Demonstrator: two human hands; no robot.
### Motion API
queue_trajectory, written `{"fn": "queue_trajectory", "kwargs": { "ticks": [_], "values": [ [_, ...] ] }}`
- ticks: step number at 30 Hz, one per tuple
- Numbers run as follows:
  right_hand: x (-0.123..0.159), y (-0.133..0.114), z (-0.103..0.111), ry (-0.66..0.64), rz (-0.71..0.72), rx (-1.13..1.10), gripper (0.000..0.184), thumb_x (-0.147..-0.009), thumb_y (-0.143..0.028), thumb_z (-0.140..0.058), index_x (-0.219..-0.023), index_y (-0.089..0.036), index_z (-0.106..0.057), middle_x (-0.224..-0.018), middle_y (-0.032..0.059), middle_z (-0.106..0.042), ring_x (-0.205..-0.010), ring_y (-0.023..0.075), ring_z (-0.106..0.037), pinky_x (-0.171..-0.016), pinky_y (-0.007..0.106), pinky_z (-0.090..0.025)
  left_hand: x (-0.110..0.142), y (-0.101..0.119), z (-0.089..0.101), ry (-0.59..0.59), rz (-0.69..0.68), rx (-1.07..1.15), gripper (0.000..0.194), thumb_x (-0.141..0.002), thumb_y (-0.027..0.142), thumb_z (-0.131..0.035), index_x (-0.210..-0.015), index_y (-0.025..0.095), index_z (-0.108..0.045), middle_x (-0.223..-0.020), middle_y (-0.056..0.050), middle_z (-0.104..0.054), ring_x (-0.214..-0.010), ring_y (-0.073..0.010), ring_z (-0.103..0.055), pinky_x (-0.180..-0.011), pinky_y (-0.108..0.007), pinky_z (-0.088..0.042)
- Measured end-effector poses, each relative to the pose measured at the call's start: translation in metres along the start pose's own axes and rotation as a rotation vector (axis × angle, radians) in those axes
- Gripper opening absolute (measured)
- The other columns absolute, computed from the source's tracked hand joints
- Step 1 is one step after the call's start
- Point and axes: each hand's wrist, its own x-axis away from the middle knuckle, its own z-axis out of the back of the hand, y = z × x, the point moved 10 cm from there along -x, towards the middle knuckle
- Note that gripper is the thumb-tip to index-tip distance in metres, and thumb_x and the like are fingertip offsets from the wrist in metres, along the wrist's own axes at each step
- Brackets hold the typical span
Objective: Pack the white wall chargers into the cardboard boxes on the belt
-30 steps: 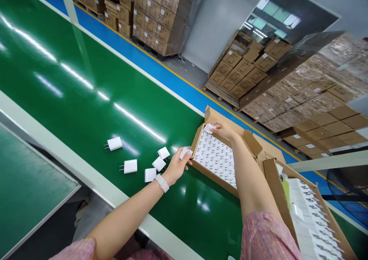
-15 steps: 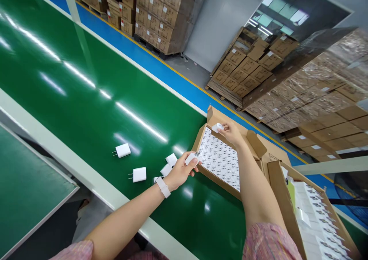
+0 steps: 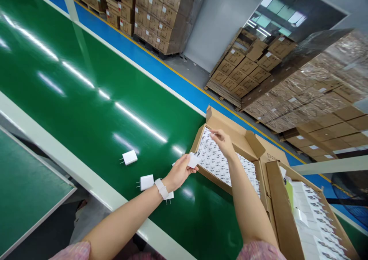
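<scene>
From the head-worn view, the left hand (image 3: 179,172) was closed around a white plug charger (image 3: 193,160), gripping it between thumb and fingers just beside the near wall of an open cardboard box (image 3: 211,116), with its metal prongs pointing away from the palm. A pale wristband (image 3: 161,188) circled that wrist. The right hand (image 3: 224,142) hung over the far corner of the box, its fingertips (image 3: 215,134) drawn together; whether they pinched anything small was impossible to tell. The box held tightly packed rows of white chargers (image 3: 218,160), and the hands were nearest to these.

Three more loose chargers lay on the green counter (image 3: 86,99): one (image 3: 129,157) stood well clear of the wrist, another (image 3: 146,182) lay nearer, and a third (image 3: 169,195) sat partly under the left wrist. A second cardboard box (image 3: 283,214), filled with white packs (image 3: 313,221), stood at lower right. Beyond the counter ran a blue floor stripe (image 3: 161,72), with stacked brown cartons (image 3: 161,18) on pallets behind it.
</scene>
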Motion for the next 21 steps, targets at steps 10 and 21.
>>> {"fn": "queue_trajectory", "kwargs": {
  "ticks": [10, 21],
  "values": [
    [0.034, -0.023, 0.013, 0.014, 0.068, -0.057, 0.04, -0.083, -0.056, -0.077, -0.105, -0.024, -0.073, -0.104, 0.01, -0.07, -0.087, 0.0267, -0.065, -0.079, 0.041, -0.054, 0.002, 0.0, 0.011, 0.077, -0.015, -0.064, 0.05, -0.096, 0.052, -0.073, -0.135, 0.024, -0.059, -0.123, -0.01, -0.066, -0.105, -0.0199, -0.067, -0.091, -0.034, -0.052],
    [-0.013, 0.09, 0.053, 0.169, -0.293, 0.267, 0.045, -0.07, -0.017, -0.062, -0.114, -0.013, -0.074, -0.09, 0.0154, -0.075, -0.095, 0.0353, -0.07, -0.083, 0.042, -0.054, 0.002, 0.005, 0.008, 0.017, 0.005, -0.172, 0.047, -0.099, 0.06, -0.062, -0.127, 0.023, -0.066, -0.126, -0.012, -0.064, -0.098, -0.0198, -0.065, -0.072, -0.026, -0.049]
  ]
}}
